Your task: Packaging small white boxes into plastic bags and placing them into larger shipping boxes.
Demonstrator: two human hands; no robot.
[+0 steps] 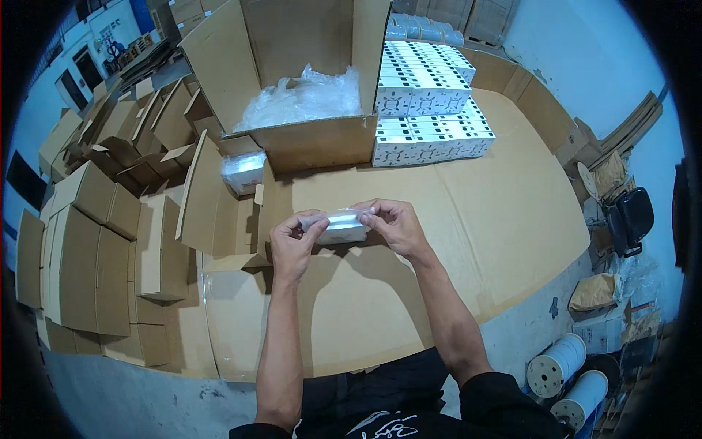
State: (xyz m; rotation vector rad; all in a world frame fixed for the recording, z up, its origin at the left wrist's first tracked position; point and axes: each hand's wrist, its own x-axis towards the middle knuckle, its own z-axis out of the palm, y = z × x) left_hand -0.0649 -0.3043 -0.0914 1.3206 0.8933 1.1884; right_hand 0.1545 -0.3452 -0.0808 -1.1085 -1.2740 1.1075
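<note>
Both hands, left [291, 245] and right [398, 225], grip a crinkly clear plastic packet [341, 227] above flat brown cardboard [468, 219].

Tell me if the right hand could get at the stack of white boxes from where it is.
Probably yes: bare cardboard lies between the right hand and the stack of white boxes, but that hand and the left hand hold a clear-wrapped packet.

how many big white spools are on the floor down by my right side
2. One spool lies on the floor at lower right, the other spool just below and right of it. Clutter there may hide more.
</note>
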